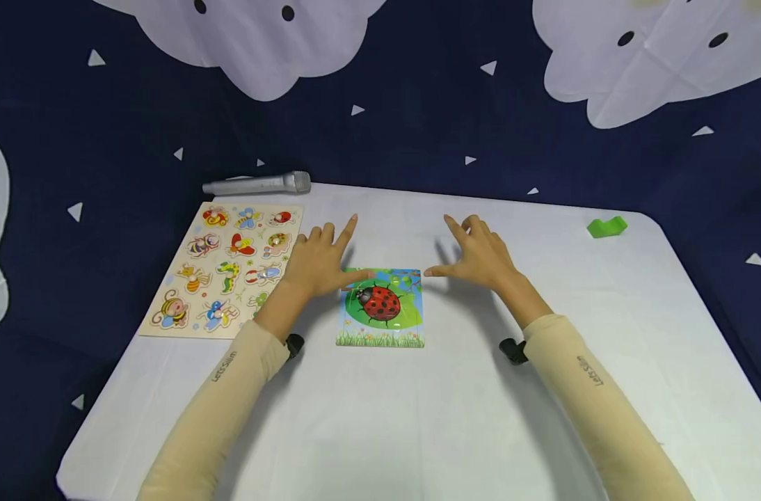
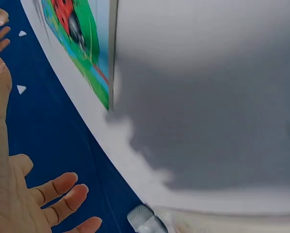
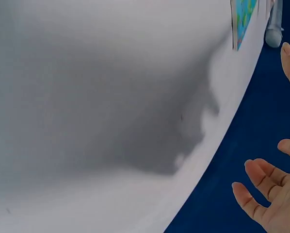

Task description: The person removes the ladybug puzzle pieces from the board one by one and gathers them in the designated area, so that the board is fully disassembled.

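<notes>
A square ladybug puzzle [image 1: 380, 327] lies flat in the middle of the white table, its red spotted beetle on a green leaf. My left hand [image 1: 318, 264] hovers by its upper left corner, thumb stretched across the top part and index finger pointing away. To the right of the puzzle my right hand [image 1: 481, 254] hangs above the table, thumb toward the puzzle's upper right corner. Neither hand holds anything. In the left wrist view, the left hand [image 2: 19, 194] shows spread fingers; the right wrist view shows the right hand [image 3: 276, 194] with loosely bent fingers.
A wooden insect peg board [image 1: 211, 278] lies at the left, partly behind the left hand and forearm. Behind it rests a silver microphone [image 1: 261, 184] by the table's back edge. A small green wavy block [image 1: 606, 227] sits at the back right. A dark patterned cloth [image 1: 412, 139] hangs behind.
</notes>
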{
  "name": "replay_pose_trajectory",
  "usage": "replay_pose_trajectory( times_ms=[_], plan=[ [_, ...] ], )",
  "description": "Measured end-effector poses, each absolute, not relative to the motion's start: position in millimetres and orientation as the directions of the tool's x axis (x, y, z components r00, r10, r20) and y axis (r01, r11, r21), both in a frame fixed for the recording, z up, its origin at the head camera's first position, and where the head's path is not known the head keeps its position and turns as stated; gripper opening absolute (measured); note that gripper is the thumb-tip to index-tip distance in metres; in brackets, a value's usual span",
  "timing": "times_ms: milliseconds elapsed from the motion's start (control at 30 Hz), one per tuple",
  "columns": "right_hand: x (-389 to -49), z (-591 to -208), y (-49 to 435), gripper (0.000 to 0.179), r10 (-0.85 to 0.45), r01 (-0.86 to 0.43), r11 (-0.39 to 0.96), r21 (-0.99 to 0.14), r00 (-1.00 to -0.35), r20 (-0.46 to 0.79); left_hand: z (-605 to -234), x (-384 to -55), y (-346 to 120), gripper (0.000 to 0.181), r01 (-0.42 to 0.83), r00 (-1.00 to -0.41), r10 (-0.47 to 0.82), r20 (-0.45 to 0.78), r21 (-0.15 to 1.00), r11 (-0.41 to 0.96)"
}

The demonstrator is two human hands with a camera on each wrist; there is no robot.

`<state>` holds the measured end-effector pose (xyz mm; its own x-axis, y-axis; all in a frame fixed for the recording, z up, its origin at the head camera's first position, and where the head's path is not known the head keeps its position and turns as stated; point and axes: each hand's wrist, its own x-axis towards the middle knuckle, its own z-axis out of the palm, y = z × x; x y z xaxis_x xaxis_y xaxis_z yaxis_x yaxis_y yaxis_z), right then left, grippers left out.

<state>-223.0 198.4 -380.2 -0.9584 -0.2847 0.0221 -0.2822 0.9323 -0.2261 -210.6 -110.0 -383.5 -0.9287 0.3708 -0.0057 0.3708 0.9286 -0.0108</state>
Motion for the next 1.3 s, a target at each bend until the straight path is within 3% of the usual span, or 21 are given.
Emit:
replay_pose_trajectory(
  times_ms=[867,1300],
  plan=[
    [-193,-409,165,0.074,-0.450,-0.431,0.846,-0.313,-0.893,0.015,-403,-177,-74,0.101,0.459,-0.886,0.452,-0.103,-0.059,0.886],
    [-188,-412,161,0.072,-0.457,-0.433,0.855,-0.287,-0.889,-0.022,-414,-169,-66,0.091,0.459,-0.886,0.449,-0.112,-0.076,0.885]
  ],
)
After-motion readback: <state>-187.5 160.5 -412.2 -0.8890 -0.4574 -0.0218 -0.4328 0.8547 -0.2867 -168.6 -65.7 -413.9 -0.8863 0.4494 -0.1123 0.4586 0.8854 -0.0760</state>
